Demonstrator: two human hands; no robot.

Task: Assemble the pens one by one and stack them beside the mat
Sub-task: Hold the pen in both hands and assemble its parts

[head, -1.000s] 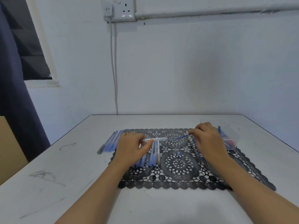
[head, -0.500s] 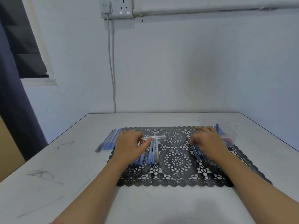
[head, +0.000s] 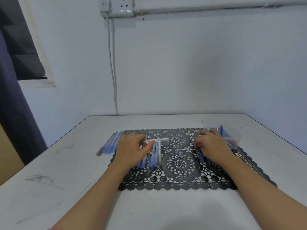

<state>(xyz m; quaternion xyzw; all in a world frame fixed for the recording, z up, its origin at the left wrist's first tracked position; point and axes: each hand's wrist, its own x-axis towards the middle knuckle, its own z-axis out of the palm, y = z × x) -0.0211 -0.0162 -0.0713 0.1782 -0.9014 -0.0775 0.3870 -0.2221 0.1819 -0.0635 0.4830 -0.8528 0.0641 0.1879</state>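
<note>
The left hand [head: 132,146] pinches a clear barrel [head: 160,140] parallel to the far edge of the table [head: 66,163], free end toward the right hand [head: 211,144], whose fingers curl over the refills [head: 200,156], grip unclear.

My white table [head: 49,171] is scuffed with grey marks, and its far edge meets a plain pale wall [head: 199,63]. High above that edge sits a double socket [head: 123,5]. A white cable [head: 113,72] drops from it down behind the table, and a conduit [head: 216,7] runs off rightward. Left of the table are a dark window [head: 21,47] and a dark curtain [head: 13,122].
</note>
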